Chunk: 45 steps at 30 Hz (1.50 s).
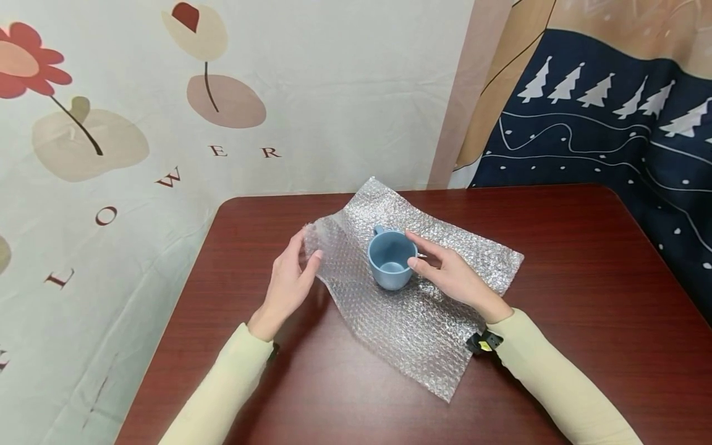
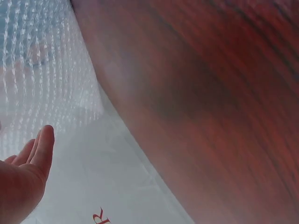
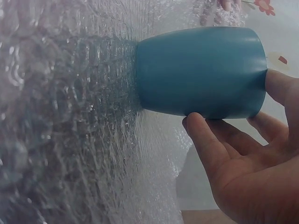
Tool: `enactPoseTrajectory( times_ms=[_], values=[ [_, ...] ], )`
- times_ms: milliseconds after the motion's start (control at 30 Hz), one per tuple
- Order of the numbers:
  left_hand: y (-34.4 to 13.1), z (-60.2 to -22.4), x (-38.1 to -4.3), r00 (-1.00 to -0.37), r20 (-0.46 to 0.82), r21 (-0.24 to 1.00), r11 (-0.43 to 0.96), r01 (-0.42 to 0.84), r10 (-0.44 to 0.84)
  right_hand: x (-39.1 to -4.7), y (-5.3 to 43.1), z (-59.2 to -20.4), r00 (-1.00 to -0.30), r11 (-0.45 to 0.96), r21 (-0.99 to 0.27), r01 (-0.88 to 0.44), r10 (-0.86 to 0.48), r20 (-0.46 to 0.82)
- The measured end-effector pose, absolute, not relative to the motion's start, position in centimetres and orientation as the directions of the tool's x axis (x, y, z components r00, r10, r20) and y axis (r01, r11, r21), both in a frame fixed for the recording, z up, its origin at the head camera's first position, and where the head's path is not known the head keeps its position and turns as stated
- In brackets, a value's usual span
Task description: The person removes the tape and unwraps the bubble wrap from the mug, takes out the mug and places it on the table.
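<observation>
A blue mug (image 1: pixel 392 262) stands upright, mouth up, on a sheet of clear bubble wrap (image 1: pixel 411 327), its handle pointing toward the back. My right hand (image 1: pixel 453 275) holds the mug at its right side by the fingertips; in the right wrist view the thumb is at the rim and the other fingers (image 3: pixel 205 144) are against the wall. At the wrap's left edge, which is raised off the table, my left hand (image 1: pixel 286 281) touches the sheet with extended fingers. The left wrist view shows these fingers (image 2: pixel 44 147) fairly straight beside the wrap.
The sheet lies diagonally on a dark red-brown wooden table (image 1: pixel 584 296). Behind the table hangs a pale cloth (image 1: pixel 345 93) with flower prints and letters. A navy cloth (image 1: pixel 601 136) with white trees hangs at the right.
</observation>
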<state>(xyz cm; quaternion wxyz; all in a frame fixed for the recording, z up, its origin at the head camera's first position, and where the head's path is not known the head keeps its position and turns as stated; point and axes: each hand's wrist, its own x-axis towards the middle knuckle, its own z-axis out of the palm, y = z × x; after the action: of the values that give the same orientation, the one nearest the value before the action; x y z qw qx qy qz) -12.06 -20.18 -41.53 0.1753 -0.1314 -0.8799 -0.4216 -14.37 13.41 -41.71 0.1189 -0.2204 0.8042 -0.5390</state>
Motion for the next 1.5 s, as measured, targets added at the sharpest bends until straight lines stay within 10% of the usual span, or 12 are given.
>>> enactPoseTrajectory(
  times_ms=[1500],
  values=[
    [-23.0,-42.1,-12.3,-0.949,0.302,0.526,0.815,0.245,0.091,-14.5,13.5,-41.7,-0.876,0.326,-0.918,-0.227,-0.481,0.046]
  ],
)
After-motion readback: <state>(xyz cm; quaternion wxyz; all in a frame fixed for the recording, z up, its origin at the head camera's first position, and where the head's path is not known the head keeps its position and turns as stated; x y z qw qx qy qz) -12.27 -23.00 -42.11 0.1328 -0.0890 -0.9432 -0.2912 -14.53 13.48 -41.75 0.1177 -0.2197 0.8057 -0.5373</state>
